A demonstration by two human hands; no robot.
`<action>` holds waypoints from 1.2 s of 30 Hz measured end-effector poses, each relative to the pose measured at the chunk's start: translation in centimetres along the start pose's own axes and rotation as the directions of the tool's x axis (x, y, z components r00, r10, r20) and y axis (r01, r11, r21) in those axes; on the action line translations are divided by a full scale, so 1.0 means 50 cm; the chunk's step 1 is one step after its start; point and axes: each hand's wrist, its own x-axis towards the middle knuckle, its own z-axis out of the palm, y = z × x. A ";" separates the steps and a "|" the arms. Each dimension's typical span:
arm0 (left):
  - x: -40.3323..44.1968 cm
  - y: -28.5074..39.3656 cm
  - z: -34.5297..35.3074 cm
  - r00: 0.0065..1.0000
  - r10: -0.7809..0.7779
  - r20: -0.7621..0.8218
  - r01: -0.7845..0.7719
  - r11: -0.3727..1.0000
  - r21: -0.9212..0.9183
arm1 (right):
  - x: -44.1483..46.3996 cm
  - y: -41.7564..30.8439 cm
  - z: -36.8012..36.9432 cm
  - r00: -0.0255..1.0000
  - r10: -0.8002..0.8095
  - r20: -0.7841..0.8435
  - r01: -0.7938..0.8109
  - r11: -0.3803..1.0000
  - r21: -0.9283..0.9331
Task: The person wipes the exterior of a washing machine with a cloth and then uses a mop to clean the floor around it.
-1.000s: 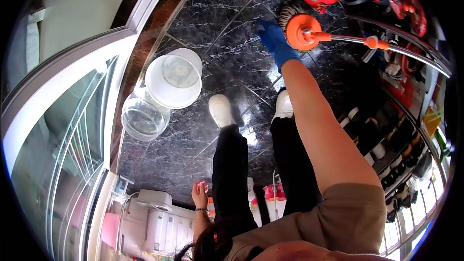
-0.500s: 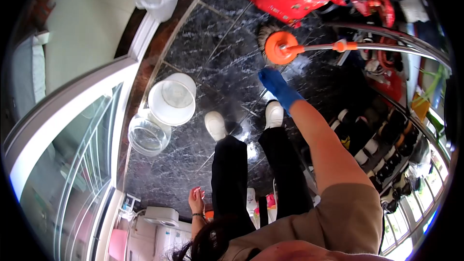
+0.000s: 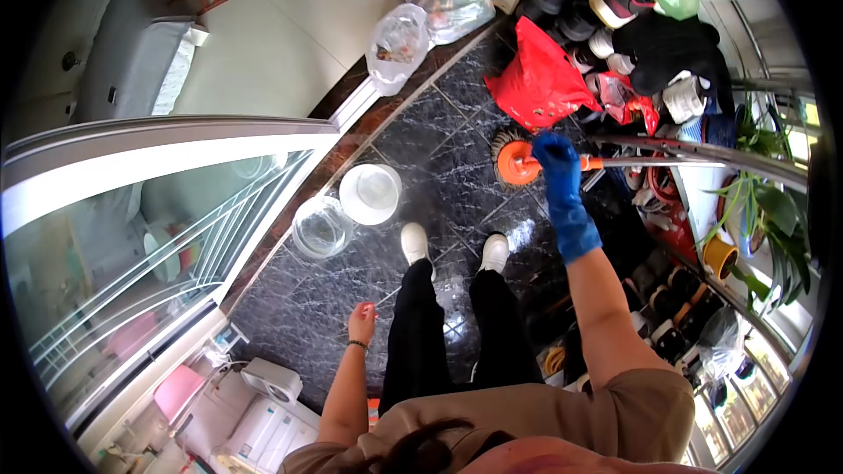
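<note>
My right hand (image 3: 558, 162) wears a long blue rubber glove and is held out in front of me, fingers curled in. In view it covers part of a spin mop (image 3: 516, 164), between the round orange head and the orange collar on the metal pole. I cannot tell whether the glove touches the pole or is above it, and anything inside the fingers is hidden. My left hand (image 3: 362, 321) is bare and hangs beside my leg with loosely bent fingers, nothing visible in it. A white bucket (image 3: 392, 186) and a clear bucket (image 3: 303, 241) stand on the dark tiles.
A red bag (image 3: 542, 79) sits beyond the mop. Clear rubbish bags (image 3: 397, 46) rest by the doorway at the glass door (image 3: 167, 254). Shoes (image 3: 676, 303) fill racks to the right, near potted plants (image 3: 773, 211). A white appliance (image 3: 272, 380) is at lower left.
My gloved right hand has moved from beside the mop head to over the mop's joint, and looks larger and nearer to me. The view has shifted and shows more of the room.
</note>
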 end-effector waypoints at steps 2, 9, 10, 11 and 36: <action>0.009 -0.028 0.005 1.000 -0.013 -0.026 0.012 0.999 -0.031 | 0.082 -0.121 0.152 0.990 -0.143 -0.009 0.143 0.986 0.089; 0.089 0.016 -0.028 0.999 -0.048 0.012 0.047 0.998 0.032 | 0.388 -0.081 0.444 0.993 0.064 0.100 -0.078 0.987 0.139; 0.105 0.032 -0.038 0.997 -0.078 -0.017 0.077 0.996 -0.035 | 0.423 -0.069 0.464 0.986 0.134 0.103 -0.153 0.964 0.216; 0.117 0.051 -0.056 0.993 -0.113 -0.041 0.109 0.990 -0.094 | 0.450 -0.042 0.464 0.968 0.104 0.228 -0.185 0.909 0.372; 0.052 0.358 -0.068 0.981 0.079 0.175 -0.047 0.983 -0.179 | -0.055 -0.483 -0.474 0.760 0.017 -0.650 -0.173 0.969 -0.176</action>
